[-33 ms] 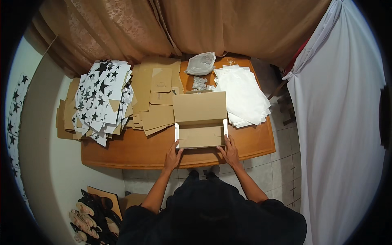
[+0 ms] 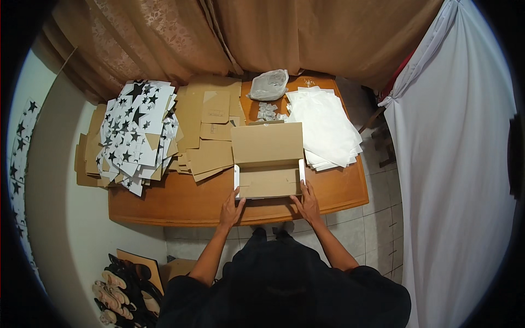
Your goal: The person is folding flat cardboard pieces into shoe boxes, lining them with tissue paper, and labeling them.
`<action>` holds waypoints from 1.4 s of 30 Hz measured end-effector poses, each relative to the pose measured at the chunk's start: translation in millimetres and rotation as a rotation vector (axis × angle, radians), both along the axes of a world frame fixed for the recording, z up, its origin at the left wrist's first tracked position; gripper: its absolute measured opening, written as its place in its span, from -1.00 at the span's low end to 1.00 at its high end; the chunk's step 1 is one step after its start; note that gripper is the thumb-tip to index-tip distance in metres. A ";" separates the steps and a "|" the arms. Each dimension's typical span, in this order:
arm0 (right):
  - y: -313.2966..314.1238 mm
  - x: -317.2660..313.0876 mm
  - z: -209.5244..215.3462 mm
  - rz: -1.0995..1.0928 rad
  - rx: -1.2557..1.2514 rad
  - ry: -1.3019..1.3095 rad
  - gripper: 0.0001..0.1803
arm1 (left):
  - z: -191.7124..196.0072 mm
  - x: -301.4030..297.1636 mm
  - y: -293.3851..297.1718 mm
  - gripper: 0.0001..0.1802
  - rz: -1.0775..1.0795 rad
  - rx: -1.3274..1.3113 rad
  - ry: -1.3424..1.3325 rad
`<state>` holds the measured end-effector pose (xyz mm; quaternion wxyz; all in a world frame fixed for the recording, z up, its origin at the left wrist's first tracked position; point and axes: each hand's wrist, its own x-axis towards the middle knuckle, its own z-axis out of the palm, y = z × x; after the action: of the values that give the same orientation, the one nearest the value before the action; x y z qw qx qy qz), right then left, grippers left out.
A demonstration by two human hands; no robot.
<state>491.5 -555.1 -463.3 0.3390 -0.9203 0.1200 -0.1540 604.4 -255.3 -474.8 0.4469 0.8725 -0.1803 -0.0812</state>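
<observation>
Cardboard box (image 2: 268,164) sits on the wooden table (image 2: 180,202), both hands pressing its front corners.

box (image 2: 268,183) interior: hidden by flaps | small packets (image 2: 267,111): too small to tell

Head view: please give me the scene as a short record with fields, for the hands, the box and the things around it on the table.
left hand: on the near left corner of the cardboard box
right hand: on the near right corner of the box
box: open, lid flap up, white side flaps upright
table: wooden, brown
left of box: flat cardboard blanks, star-printed sheets
right of box: stack of white sheets
behind box: clear plastic bag
</observation>
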 end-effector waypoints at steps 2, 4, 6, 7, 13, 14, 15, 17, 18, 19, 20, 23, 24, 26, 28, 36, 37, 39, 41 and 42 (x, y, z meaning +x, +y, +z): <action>0.9 0.8 -6.6 -0.024 0.026 0.012 -0.30 | 0.3 2.2 -0.5 -0.46 0.019 0.063 -0.044; 2.3 3.8 -8.2 -0.044 0.053 0.022 -0.35 | -1.5 4.7 -2.3 -0.48 0.040 0.056 -0.047; 3.9 6.5 -9.4 -0.098 0.080 0.021 -0.45 | -3.4 6.1 -4.5 -0.50 0.058 0.050 -0.052; 4.9 7.6 -9.8 -0.099 0.081 0.021 -0.45 | -4.4 6.7 -5.6 -0.52 0.063 0.042 -0.053; 8.0 11.8 -8.7 -0.157 0.046 -0.076 -0.53 | 4.3 10.8 -5.4 -0.55 0.083 0.028 -0.001; 8.4 10.0 -8.1 -0.124 0.026 -0.089 -0.53 | 7.7 11.1 -3.2 -0.55 0.096 0.018 0.039; 8.8 13.8 -3.9 -0.089 0.007 -0.106 -0.52 | 8.9 11.9 0.8 -0.55 0.095 0.015 0.034; 16.8 19.5 3.2 -0.075 0.045 -0.097 -0.52 | 12.1 10.2 13.2 -0.54 0.158 0.034 0.016; 23.8 18.9 7.1 -0.066 0.088 -0.077 -0.52 | 18.3 10.0 18.3 -0.54 0.157 0.034 0.017; 29.2 21.1 8.5 -0.056 0.097 -0.089 -0.53 | 26.1 9.3 23.7 -0.54 0.179 0.048 0.058; 34.3 22.6 4.9 -0.054 0.098 -0.086 -0.53 | 29.8 9.1 28.5 -0.54 0.202 0.062 0.101; 51.3 34.4 -0.3 -0.004 0.126 -0.116 -0.54 | 23.2 5.8 49.6 -0.53 0.259 0.062 0.047; 54.5 38.0 -3.8 0.003 0.130 -0.115 -0.54 | 20.1 4.6 55.3 -0.53 0.266 0.066 0.046; 59.2 45.0 -10.5 0.048 0.097 -0.125 -0.52 | 13.8 2.8 65.3 -0.53 0.274 0.086 0.023; 60.9 47.2 -11.7 0.073 0.087 -0.124 -0.51 | 8.9 0.1 71.2 -0.53 0.278 0.105 0.026; 56.4 39.6 12.5 0.080 0.076 0.031 -0.40 | 19.1 18.7 69.7 -0.58 0.099 0.424 -0.216; 52.5 36.5 13.4 0.044 0.089 -0.010 -0.38 | 40.8 23.1 58.0 -0.59 0.112 0.388 -0.343; 52.8 34.8 29.8 -0.037 0.256 -0.039 -0.37 | 73.5 36.6 44.8 -0.59 0.058 0.277 -0.528; 37.8 33.4 34.5 -0.125 0.222 -0.048 -0.37 | 91.6 51.5 13.2 -0.59 -0.049 0.084 -0.391; 29.5 31.7 35.4 -0.168 0.194 -0.047 -0.37 | 97.9 56.1 -5.8 -0.59 -0.112 -0.085 -0.238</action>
<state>523.2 -525.7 -428.0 0.4151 -0.8660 0.2030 -0.1910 660.5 -261.1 -376.9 0.4535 0.8449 -0.2835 0.0059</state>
